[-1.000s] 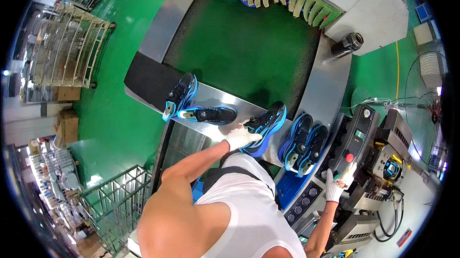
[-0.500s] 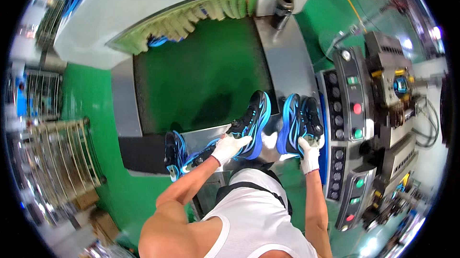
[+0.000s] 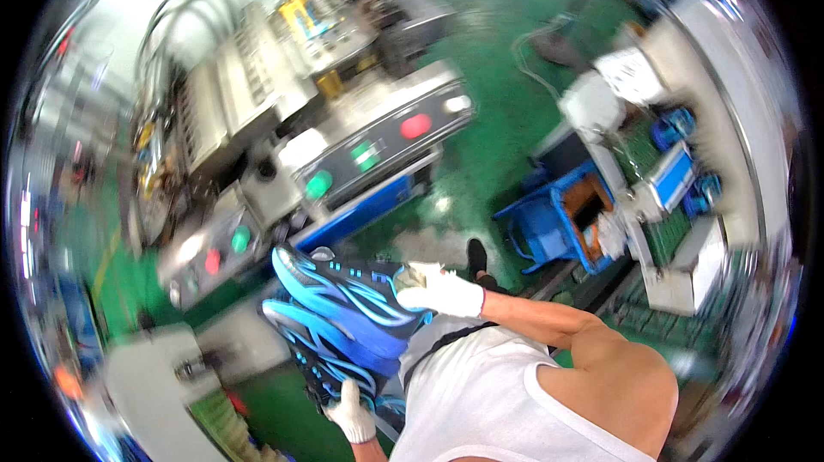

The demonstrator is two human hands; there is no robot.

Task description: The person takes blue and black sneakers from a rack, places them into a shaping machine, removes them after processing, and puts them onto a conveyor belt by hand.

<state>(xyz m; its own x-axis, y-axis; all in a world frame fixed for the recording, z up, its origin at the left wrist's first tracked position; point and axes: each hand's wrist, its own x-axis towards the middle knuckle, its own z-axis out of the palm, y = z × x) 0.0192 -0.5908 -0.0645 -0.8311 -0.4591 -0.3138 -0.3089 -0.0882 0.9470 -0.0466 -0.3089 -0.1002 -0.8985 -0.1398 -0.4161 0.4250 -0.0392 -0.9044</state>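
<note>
Two black sneakers with bright blue and purple soles are in front of my waist, pressed sole to sole. My right hand (image 3: 442,290), in a white glove, is closed on the heel end of the upper sneaker (image 3: 343,283). Below it, my gloved left hand (image 3: 350,413) grips the lower sneaker (image 3: 318,357), its thumb showing along the shoe's side. More dark blue shoe parts show beside my left wrist; whether they belong to another sneaker I cannot tell. Both sneakers point away to the left, and my left fingers are partly hidden behind the shoe.
A machine (image 3: 249,93) with a control panel (image 3: 378,144) of red and green buttons stands ahead to the left. A blue crate (image 3: 545,217) and a shelved rack (image 3: 687,290) are at right. Bottom left is a pale machine housing (image 3: 154,402) with a strip curtain.
My body has turned right, away from the green conveyor, which has left the middle of the view. The sneakers, held apart before, are now together in front of me.
</note>
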